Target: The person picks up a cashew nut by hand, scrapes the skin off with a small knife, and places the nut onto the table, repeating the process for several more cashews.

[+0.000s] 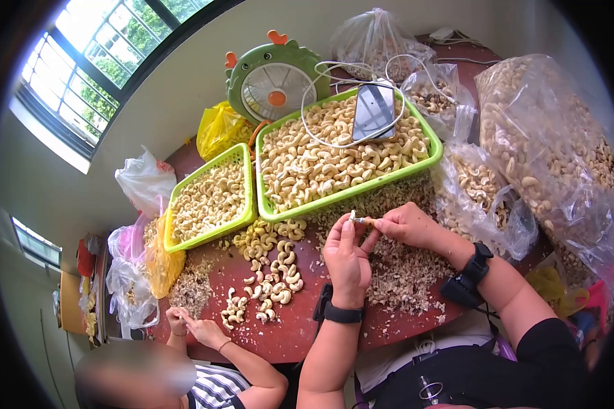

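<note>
My left hand (pixel 348 262) is raised over the front of the red table, pinching a cashew nut (pixel 353 215) upright between thumb and fingertips. From the right, my right hand (pixel 408 225) grips a small peeling tool with an orange-brown handle (pixel 368 221). Its tip meets the nut at my left fingertips; the exact shape of its blade is too small to make out. Beneath both hands lies a heap of brown skin scraps (pixel 402 273). Loose cashews (pixel 280 283) are spread on the table left of my left hand.
A large green basket of cashews (pixel 348 195) stands ahead, carrying a phone (pixel 374 112) with a white cable. Left of it are a smaller basket (pixel 252 184) and a green fan (pixel 275 82). Filled plastic bags (pixel 546 129) line the right. Another person's hands (pixel 196 327) work at lower left.
</note>
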{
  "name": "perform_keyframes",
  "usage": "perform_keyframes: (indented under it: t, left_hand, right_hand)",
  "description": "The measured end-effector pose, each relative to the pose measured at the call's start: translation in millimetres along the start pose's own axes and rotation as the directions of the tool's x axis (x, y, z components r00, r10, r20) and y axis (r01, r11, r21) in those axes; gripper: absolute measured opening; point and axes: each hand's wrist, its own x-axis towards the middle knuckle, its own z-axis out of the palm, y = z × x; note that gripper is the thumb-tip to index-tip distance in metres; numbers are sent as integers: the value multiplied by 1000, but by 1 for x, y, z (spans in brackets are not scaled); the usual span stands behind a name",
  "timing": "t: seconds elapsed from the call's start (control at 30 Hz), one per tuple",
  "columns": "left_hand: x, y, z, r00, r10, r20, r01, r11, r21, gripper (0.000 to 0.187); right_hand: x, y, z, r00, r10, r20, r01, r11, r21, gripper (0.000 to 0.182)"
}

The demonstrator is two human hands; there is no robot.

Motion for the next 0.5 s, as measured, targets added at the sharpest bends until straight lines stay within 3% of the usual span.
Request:
perform_keyframes:
  t: [0.3,0.5]
  left_hand:
    - [-1,-4,2,999,13,35,-11,998,-69,14]
    - [1,-2,-3,998,46,-37,-44,998,48,15]
  right_hand:
    - [0,6,-4,998,42,-37,-38,995,98,41]
    - [2,12,-8,994,69,-87,-63,996,70,44]
